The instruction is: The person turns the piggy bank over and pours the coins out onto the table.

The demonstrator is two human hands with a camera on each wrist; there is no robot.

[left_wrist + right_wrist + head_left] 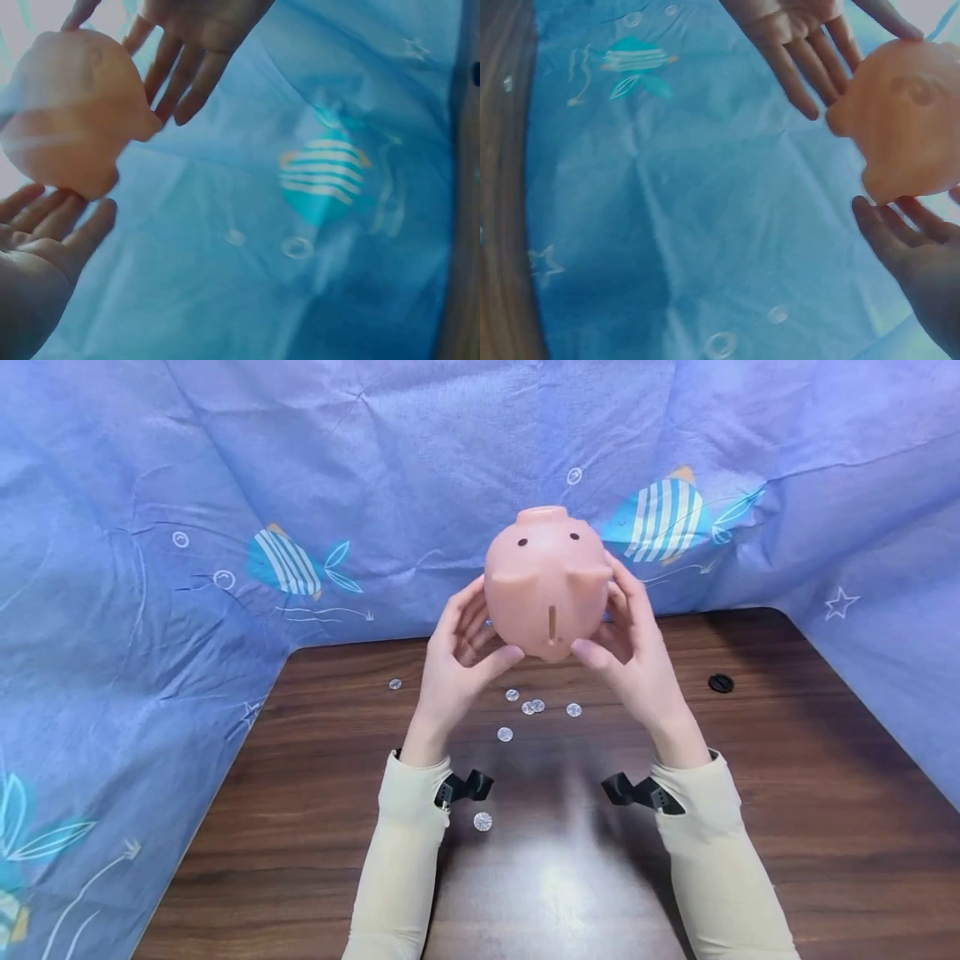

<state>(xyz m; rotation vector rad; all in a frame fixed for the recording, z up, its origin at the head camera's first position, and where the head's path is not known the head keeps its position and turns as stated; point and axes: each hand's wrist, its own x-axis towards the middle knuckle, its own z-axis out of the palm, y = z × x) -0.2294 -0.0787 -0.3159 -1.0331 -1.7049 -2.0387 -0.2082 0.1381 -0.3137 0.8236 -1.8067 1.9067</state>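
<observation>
A pink piggy bank (547,560) is held up above the table between two hands, its snout pointing away and its coin slot facing the head camera. My left hand (452,668) grips its left side, the thumb near the lower edge. On the opposite side my right hand (643,670) grips it in the same way, fingers partly hidden behind it. Both wrist views show fingers against the bank's body. Below the hands, several silver coins (505,735) lie on the table, two of them overlapping.
The dark wooden table (315,827) carries a small black round plug (721,682) at the far right. One coin (395,684) lies apart at the far left, another coin (482,822) nearer the front. Blue fish-print cloth (420,460) hangs behind and along the sides.
</observation>
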